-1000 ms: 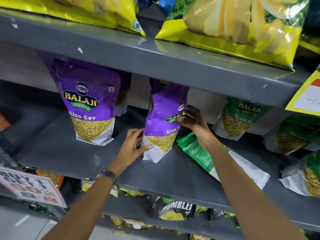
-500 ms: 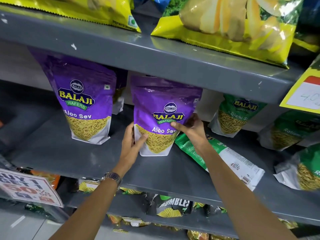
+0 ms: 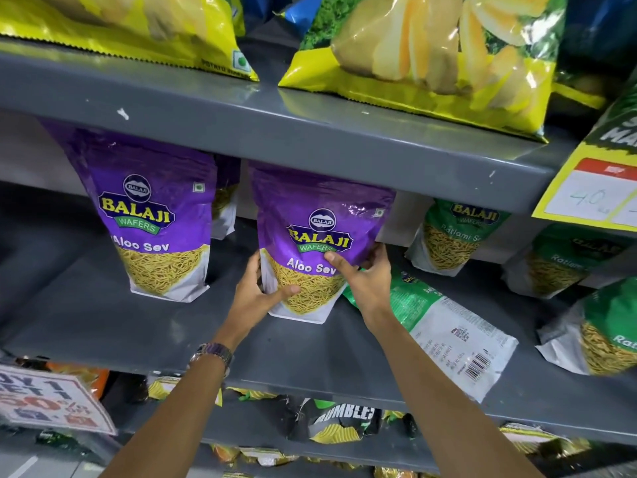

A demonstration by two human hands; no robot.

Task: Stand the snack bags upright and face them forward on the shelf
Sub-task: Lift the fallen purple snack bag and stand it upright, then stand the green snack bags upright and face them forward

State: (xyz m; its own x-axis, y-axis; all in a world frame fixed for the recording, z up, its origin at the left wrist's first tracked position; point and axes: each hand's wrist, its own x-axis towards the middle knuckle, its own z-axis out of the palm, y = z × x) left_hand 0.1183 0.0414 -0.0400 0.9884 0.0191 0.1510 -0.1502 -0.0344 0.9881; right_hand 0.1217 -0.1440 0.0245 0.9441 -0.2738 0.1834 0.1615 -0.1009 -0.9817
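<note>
A purple Aloo Sev bag stands upright on the grey middle shelf with its label facing me. My left hand grips its lower left side, thumb across the front. My right hand holds its right edge, thumb on the label. Another purple Aloo Sev bag stands upright to the left. A green Ratlami Sev bag lies flat, back side up, under my right forearm. Upright green bags stand further right.
The upper shelf edge hangs just above the purple bags and carries large yellow chip bags. A yellow price tag hangs at the right. A promo sign sits lower left. Dark snack bags fill the bottom shelf.
The held purple bag turned from side-on to facing forward and was set upright on the shelf. Both hands stayed on it and shifted along its sides.
</note>
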